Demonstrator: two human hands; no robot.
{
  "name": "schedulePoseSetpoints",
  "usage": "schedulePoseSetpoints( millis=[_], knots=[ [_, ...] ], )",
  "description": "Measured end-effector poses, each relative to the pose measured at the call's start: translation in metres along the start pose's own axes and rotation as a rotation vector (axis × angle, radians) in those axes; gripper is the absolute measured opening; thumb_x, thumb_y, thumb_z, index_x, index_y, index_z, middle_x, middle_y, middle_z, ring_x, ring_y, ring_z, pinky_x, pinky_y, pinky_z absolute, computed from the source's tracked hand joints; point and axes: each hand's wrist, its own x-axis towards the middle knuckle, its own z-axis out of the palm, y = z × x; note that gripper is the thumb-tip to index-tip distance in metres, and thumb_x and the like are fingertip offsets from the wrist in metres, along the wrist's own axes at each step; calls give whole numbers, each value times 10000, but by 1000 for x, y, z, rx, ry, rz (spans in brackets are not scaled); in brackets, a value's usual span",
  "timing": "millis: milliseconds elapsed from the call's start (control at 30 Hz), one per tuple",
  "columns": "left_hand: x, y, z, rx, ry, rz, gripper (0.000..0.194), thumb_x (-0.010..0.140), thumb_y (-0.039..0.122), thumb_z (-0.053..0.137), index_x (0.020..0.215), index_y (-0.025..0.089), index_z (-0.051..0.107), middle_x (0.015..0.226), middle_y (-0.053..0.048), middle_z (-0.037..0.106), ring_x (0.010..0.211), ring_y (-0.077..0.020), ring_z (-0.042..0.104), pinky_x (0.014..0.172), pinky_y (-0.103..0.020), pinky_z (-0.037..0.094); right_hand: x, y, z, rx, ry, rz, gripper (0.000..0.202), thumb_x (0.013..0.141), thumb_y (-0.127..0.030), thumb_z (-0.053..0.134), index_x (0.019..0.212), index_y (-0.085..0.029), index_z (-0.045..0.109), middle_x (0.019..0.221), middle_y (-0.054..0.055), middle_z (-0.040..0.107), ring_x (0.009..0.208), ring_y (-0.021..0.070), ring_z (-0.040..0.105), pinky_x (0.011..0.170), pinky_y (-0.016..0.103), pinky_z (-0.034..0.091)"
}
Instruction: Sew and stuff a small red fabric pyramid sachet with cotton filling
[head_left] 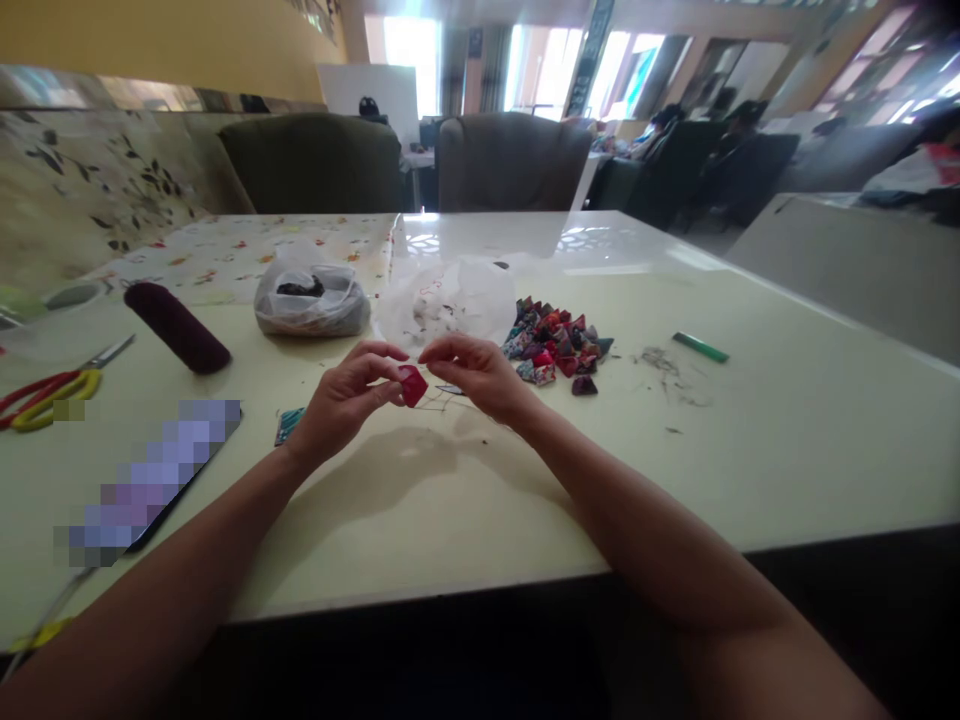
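My left hand [346, 395] pinches a small red folded fabric piece [412, 385] above the table. Close to its right side is my right hand [474, 372], thumb and forefinger pressed together; whatever they hold, perhaps something thin, is too small to make out. Below the hands, a small blade-like metal tool [450, 389] lies partly hidden, with thin dark lines beside it. A teal patterned fabric piece [289, 427] rests by my left wrist. To the right of my right hand sits a heap of small colourful pointed fabric pieces [559, 340].
A clear bag with dark contents [311, 300] and a white plastic bag [450, 305] stand behind the hands. At left are a dark purple roll [178, 328], scissors [67, 388] and a phone [157, 485]. A green stick-like object [700, 347] and thread scraps [667, 372] lie at right.
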Motion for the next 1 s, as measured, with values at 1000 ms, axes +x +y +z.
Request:
schedulePoseSetpoints(
  millis=[1000],
  knots=[
    [-3,-1,-13,-276,-272,-96,31,858,270,750,864,242,761,1329,-93,611,1006,-262,724,861,-440,644,-6,-30,-9,268,-434,120,215,896,-332,713,1023,-160,731,596,-76,509,465,24,420,453,152,338]
  ],
)
